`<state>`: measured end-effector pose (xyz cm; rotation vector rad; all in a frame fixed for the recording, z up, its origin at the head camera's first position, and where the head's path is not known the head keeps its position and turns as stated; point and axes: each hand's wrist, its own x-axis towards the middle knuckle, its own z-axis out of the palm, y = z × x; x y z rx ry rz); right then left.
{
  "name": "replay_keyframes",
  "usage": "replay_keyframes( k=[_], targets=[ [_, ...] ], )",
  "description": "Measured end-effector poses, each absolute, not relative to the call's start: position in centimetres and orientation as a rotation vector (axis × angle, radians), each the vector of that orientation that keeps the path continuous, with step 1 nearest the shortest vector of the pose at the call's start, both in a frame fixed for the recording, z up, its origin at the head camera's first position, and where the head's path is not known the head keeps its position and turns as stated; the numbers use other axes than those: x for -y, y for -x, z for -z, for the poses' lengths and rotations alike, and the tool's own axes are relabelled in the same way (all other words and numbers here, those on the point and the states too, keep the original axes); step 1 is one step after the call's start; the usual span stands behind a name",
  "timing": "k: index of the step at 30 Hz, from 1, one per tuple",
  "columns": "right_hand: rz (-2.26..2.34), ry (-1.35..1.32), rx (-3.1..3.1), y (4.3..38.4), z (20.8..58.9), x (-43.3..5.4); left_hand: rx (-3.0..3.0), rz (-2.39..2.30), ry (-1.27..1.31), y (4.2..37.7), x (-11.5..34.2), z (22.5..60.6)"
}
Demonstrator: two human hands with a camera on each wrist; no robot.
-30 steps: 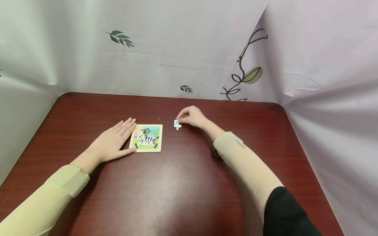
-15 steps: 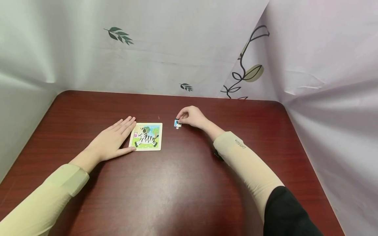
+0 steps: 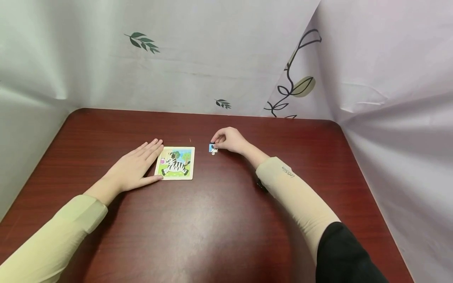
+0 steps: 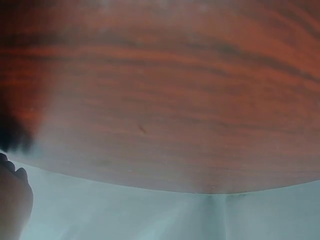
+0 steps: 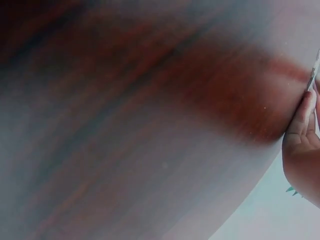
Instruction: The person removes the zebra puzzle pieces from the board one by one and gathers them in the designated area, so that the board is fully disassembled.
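A square jigsaw puzzle (image 3: 176, 165) with a running zebra and a pale frame lies left of the table's middle. My left hand (image 3: 132, 168) rests at its left side, fingers straight, with thumb and fingertips touching the frame's corners. Right of the puzzle, my right hand (image 3: 231, 140) pinches a small puzzle piece (image 3: 211, 147), blue with some white, between thumb and fingers. In the right wrist view that puzzle piece (image 5: 315, 67) appears nearly edge-on at the fingertips. Only a bit of the left hand (image 4: 14, 197) enters the left wrist view.
The dark red wooden table (image 3: 198, 228) has rounded far corners. White cloth (image 3: 198, 55) printed with leaves hangs behind it and along both sides.
The puzzle piece has tilted slightly in my right fingers and its glare is gone, so its blue looks deeper. Both hands keep their places; the head view shifts a little.
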<state>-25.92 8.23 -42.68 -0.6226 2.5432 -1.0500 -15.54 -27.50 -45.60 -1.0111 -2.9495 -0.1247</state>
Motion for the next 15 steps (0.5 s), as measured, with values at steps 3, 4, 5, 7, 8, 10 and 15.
replay_keyframes(
  k=[3, 4, 5, 7, 8, 10, 15],
  targets=[
    [1.091, 0.610, -2.555, 25.9, 42.5, -8.1, 2.950, 0.127, 1.009, 15.6, 27.5, 45.6],
    [1.103, 0.607, -2.564, 25.9, 42.4, -8.0, 2.951, 0.131, 1.010, 15.7, 27.5, 45.6],
    [1.117, 0.602, -2.568, 25.8, 42.3, -7.9, 2.950, 0.132, 1.012, 15.7, 27.5, 45.6],
    [1.141, 0.609, -2.571, 25.8, 42.0, -7.4, 2.949, 0.138, 1.016, 15.7, 27.5, 45.5],
    [1.151, 0.616, -2.569, 25.7, 41.9, -7.0, 2.950, 0.141, 1.018, 15.7, 27.5, 45.5],
    [1.167, 0.635, -2.556, 25.6, 41.7, -6.2, 2.950, 0.144, 1.021, 15.6, 27.6, 45.5],
    [1.193, 0.697, -2.492, 25.3, 41.5, -4.0, 2.958, 0.155, 1.017, 15.6, 27.6, 45.6]
  ],
)
